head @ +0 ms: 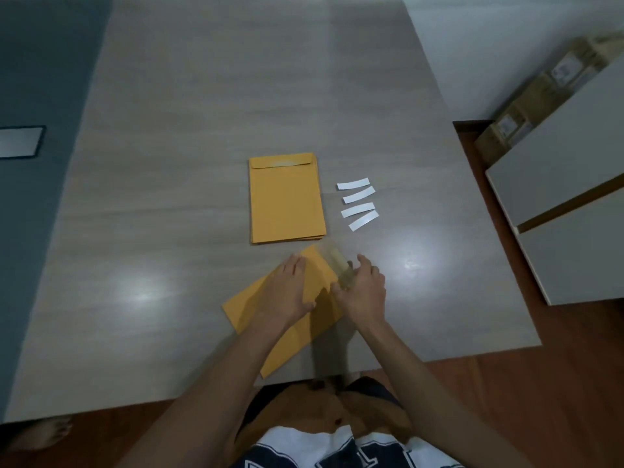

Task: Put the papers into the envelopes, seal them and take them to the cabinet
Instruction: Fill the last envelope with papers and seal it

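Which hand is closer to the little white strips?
Right. The right hand is just below the white strips, at the envelope's flap; the left hand presses the envelope farther left.

Surface [236,96]: large, grey wood-grain laminate, with 2 bright patches of reflected overhead light near the front. Floor [557,383]: reddish-brown wood. Right side: white cabinet [567,197] with a dark horizontal gap between 2 panels; cardboard boxes [526,106] stacked behind it against a pale wall [489,45]. Left side: blue-grey area [33,79] bearing a pale, dark-framed rectangular panel [18,141].
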Available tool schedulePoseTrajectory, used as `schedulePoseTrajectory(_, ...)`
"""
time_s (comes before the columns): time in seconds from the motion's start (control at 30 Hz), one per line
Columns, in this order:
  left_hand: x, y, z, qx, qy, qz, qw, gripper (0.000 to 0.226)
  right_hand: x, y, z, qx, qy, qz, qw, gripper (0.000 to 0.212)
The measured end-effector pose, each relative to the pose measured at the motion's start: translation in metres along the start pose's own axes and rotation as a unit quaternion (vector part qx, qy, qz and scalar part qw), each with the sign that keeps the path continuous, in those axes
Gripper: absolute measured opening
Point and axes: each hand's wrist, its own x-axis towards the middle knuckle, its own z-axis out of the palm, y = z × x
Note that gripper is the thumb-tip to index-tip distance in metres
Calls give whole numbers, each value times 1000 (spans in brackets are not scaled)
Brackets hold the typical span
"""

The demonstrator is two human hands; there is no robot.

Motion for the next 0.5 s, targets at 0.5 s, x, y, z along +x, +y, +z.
schedulePoseTrajectory(0.5, 7, -29, 5, 114, -39, 105, 987, 88, -29, -17, 25, -146, -88, -187, 967, 63)
